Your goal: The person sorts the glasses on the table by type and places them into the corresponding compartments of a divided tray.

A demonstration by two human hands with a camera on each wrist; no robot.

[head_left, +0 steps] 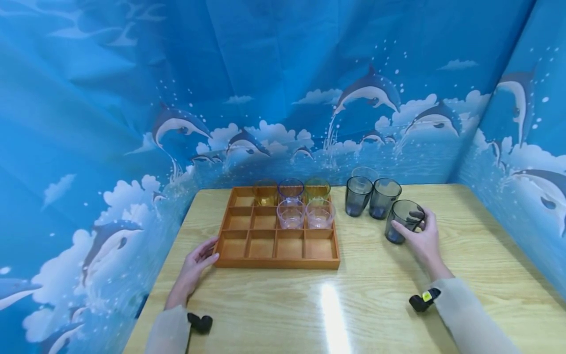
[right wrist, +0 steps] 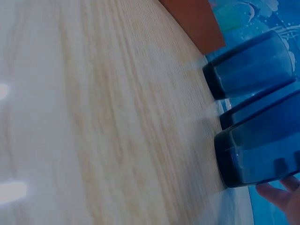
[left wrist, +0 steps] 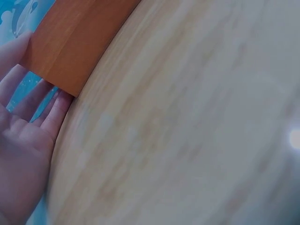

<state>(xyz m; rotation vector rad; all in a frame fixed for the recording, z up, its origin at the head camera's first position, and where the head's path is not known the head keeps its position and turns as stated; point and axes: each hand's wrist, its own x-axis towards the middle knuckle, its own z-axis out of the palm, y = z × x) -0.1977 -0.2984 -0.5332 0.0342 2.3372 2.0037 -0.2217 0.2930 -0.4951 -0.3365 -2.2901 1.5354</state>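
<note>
At the left front corner of a wooden compartment tray is my left hand, its thumb at the rim and its fingers lying along the side wall. In the left wrist view the fingers look mostly straight behind the tray corner. My right hand grips a grey tinted drinking glass, thumb on the near side and fingers round the far right. The right wrist view shows this glass with its base close over the tabletop. Two more grey glasses, one at the left and one nearer, stand beside it.
In the tray's back row sit an amber cup, a blue-rimmed cup and a yellow cup. Two clear cups, left and right, occupy the middle row. A clear glass shows behind the grey ones. Dolphin-print sheeting borders the table.
</note>
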